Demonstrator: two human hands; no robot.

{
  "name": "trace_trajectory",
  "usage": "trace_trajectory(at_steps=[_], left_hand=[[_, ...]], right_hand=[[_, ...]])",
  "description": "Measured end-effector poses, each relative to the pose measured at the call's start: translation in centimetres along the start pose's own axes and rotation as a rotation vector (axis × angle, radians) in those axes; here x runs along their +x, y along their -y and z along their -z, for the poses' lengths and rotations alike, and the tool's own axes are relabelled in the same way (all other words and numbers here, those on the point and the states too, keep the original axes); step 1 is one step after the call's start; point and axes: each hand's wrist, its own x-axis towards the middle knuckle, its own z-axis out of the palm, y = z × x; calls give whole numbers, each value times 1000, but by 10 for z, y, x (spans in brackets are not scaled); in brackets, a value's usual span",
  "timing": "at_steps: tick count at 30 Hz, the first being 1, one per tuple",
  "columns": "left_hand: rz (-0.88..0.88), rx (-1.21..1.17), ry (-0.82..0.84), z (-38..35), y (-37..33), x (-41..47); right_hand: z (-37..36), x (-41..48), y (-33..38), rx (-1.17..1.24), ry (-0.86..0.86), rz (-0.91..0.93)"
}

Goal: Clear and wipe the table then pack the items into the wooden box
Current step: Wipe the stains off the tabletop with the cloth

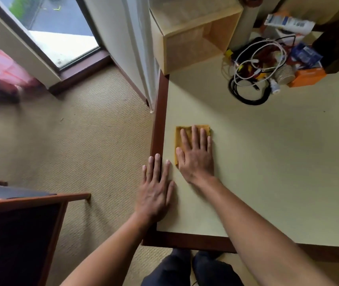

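A folded yellow cloth [180,139] lies on the cream table [267,162] near its left edge. My right hand [196,154] presses flat on the cloth with straight fingers and covers most of it. My left hand [156,186] rests flat on the table's dark wooden left rim, fingers straight, holding nothing. The light wooden box [197,34] stands on its side at the table's far left corner, its opening facing me, with nothing visible inside. A pile of items sits at the far right: white and black cables [253,77], an orange box [306,77] and blue packets [306,54].
A stack of paper cups [284,73] lies in the pile. A dark chair [20,234] stands at lower left on the beige carpet. A glass door [47,27] is at the upper left. My legs are below the table's near edge.
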Motion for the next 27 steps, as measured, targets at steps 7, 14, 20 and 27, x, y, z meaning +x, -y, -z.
trace_trajectory(at_steps=[7, 14, 20, 27], left_hand=[[-17, -40, -53, -3, 5, 3], [-28, -181, -128, -8, 12, 2], [-21, -230, -140, -8, 12, 5], [-8, -192, -155, -11, 11, 4]], right_hand=[[42, 147, 5, -11, 49, -83], [7, 69, 10, -132, 115, 553], [31, 50, -81, -134, 81, 254], [-10, -77, -57, -21, -6, 68]])
